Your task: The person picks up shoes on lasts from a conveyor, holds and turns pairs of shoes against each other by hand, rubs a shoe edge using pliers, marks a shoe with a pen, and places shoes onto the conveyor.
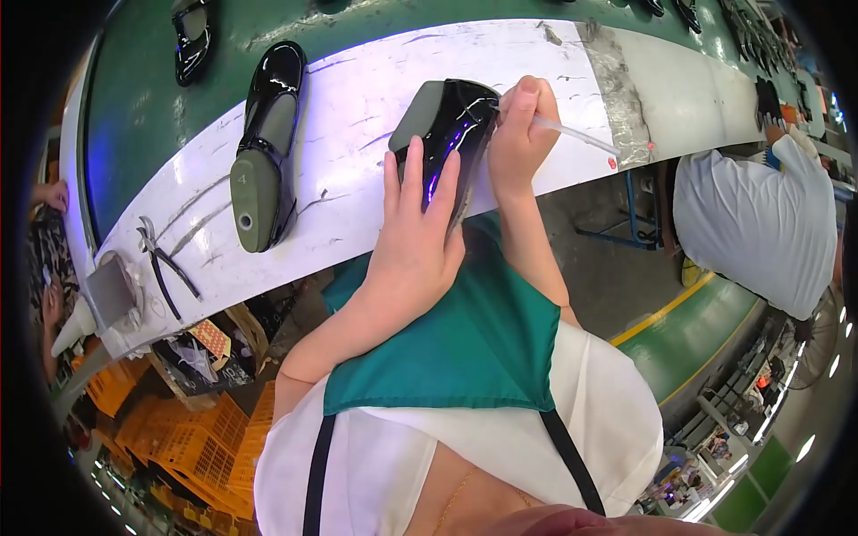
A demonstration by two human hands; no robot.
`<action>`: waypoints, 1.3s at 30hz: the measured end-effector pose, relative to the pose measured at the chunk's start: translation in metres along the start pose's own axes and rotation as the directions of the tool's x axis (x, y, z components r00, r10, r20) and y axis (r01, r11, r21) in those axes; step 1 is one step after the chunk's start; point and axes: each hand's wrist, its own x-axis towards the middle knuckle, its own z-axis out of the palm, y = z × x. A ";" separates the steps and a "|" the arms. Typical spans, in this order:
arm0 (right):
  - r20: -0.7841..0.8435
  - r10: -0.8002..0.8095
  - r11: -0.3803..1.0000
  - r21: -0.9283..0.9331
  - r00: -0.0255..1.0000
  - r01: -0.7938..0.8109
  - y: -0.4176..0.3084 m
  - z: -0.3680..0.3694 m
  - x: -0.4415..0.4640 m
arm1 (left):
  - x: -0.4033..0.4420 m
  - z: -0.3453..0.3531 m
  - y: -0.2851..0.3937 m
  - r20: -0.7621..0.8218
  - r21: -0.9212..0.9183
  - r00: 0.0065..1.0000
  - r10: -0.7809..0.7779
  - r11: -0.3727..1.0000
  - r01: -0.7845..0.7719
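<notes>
A glossy black shoe (465,107) with a grey-green sole lies on the white worktop, tilted on its side. My left hand (416,228) holds it, fingers spread across the upper and thumb on the near side. In a pinch, my right hand (523,143) grips a thin whitish stick (581,136). The stick's working end is at the shoe's far edge, partly hidden by my fingers. To the left rests a second black shoe (279,80), sole partly up, marked with a 4. Neither hand touches that one.
Pincers (165,263) lie at the left of the white worktop (357,188). Beyond runs a green belt (375,22) carrying more black shoes. Orange crates (201,438) stand below left. A person in a light shirt (755,223) sits at the right, and another person's hand (55,195) shows far left.
</notes>
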 end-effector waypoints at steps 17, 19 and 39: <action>0.015 0.014 1.000 0.012 1.000 -0.014 0.001 -0.003 0.000 | -0.001 0.001 -0.001 -0.023 0.006 0.999 0.032 0.999 -0.031; 0.089 -0.010 1.000 0.021 0.996 0.008 -0.002 -0.004 0.001 | -0.001 0.002 -0.002 -0.030 0.020 0.999 0.040 0.999 -0.040; 0.870 -0.485 0.556 0.229 0.088 0.799 -0.177 0.092 -0.094 | -0.210 -0.062 -0.087 -0.554 -0.718 0.565 -0.611 0.694 0.046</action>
